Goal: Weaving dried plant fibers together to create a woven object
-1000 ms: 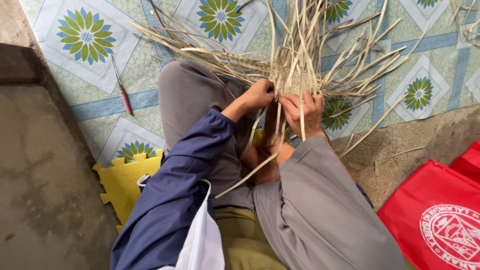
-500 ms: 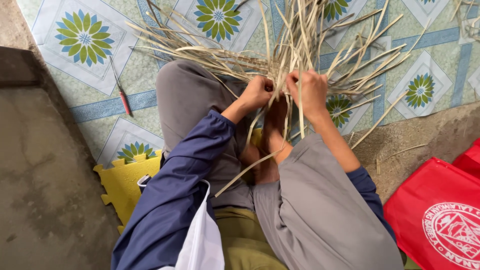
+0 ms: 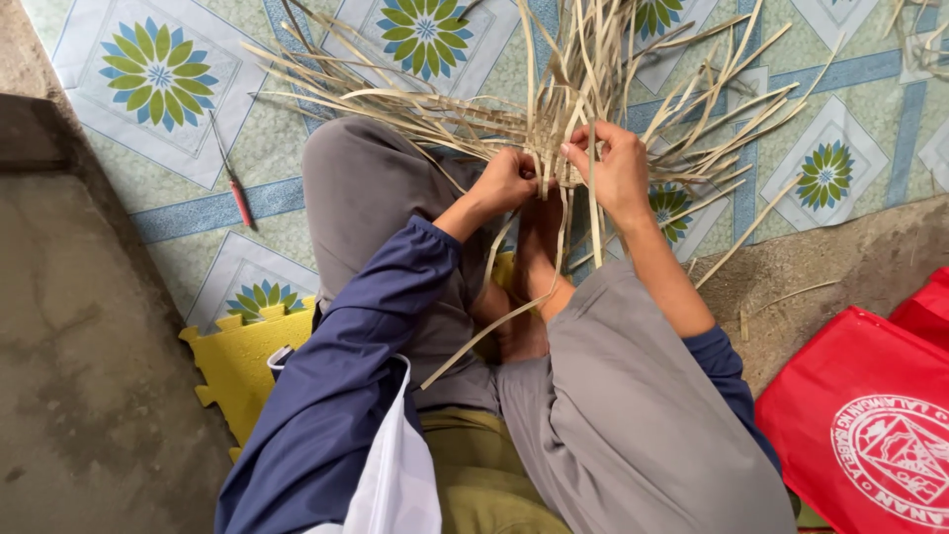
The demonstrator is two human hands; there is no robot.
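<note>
Two hands meet at the middle of a half-woven mat of pale straw strips (image 3: 554,109), which rests over your knees and fans out onto the floor ahead. Your left hand (image 3: 506,181) is curled shut around the strips at the woven edge. Your right hand (image 3: 618,170) pinches a single upright strip (image 3: 591,188) between thumb and fingers, just beside the left hand, almost touching it. Loose ends of strips hang down between your legs toward your bare foot (image 3: 534,287).

Compared with half a second ago, your right hand has turned more upright and sits a little higher on its strip, while your left hand has stayed clamped in the same place.

You sit cross-legged in grey trousers (image 3: 633,415) and a dark blue long-sleeved top (image 3: 346,396). Under you lies a yellow foam puzzle tile (image 3: 242,361). The floor covering (image 3: 198,148) is pale green with blue bands and flower-patterned squares. A small tool with a red handle (image 3: 235,190) lies on it to your left, well apart from your hands. Bare concrete (image 3: 79,346) borders the covering on the left, and a red cloth bag (image 3: 870,425) with a white round emblem lies at the lower right.
</note>
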